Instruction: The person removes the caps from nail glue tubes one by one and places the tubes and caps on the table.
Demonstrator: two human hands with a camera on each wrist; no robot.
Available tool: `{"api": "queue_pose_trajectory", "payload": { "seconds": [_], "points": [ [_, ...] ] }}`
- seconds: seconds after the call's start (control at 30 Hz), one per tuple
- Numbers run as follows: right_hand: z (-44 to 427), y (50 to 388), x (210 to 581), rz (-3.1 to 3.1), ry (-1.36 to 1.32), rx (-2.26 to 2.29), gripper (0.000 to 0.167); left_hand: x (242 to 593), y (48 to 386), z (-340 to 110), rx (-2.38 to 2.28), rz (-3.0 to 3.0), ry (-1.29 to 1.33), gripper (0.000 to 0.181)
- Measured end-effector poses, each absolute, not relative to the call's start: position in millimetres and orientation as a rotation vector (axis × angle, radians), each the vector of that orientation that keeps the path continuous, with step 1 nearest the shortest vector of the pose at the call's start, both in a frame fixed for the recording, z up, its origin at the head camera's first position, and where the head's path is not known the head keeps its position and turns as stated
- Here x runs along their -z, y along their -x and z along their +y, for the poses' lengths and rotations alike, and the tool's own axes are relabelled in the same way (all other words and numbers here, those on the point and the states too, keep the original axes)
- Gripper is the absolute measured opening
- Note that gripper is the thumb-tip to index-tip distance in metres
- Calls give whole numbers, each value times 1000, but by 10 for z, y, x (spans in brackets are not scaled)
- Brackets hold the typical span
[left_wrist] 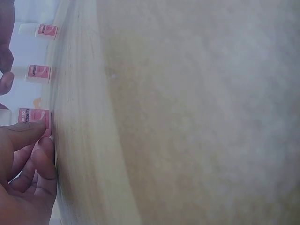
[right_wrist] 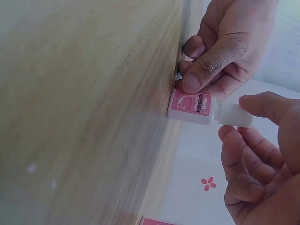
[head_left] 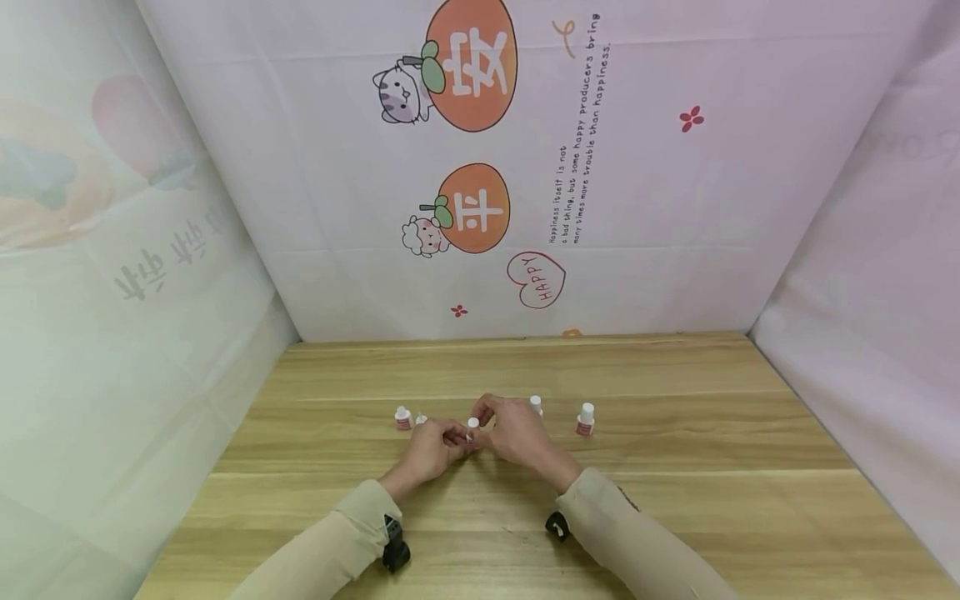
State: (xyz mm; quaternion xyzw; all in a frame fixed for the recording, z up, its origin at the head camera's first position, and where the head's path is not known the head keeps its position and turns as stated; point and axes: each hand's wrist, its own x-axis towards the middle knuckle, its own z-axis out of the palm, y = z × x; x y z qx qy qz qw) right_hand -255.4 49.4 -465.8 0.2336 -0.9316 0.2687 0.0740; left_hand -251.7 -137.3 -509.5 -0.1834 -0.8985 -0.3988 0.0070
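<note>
Between my hands a small white nail glue bottle [right_wrist: 193, 107] with a pink label stands upright on the table. My left hand [head_left: 431, 450] pinches its body low down, thumb on the label side. At the white cap [right_wrist: 234, 115] my right hand [head_left: 516, 432] has its thumb on one side and fingertips on the other. Just left of my left hand are a glue bottle [head_left: 403, 419] and another one [head_left: 422, 419] with a thin pointed tip, partly hidden by that hand. Right of my right hand stand two capped bottles, a partly covered one [head_left: 536, 405] and a fully visible one [head_left: 586, 419].
The wood-grain table [head_left: 480, 533] meets a printed white cloth backdrop [head_left: 637, 208] behind the bottles. Cloth walls also rise at the left [head_left: 150, 350] and the right [head_left: 862, 292]. Dark wrist cameras sit at both cuffs.
</note>
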Motion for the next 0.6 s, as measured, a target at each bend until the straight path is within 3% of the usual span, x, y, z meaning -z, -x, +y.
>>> {"api": "queue_pose_trajectory", "payload": {
  "seconds": [0.6],
  "points": [
    [486,2555,4667,-2782,-724,-759,17,5099,2523,-1374,1275,-2798,579,8]
  ]
}}
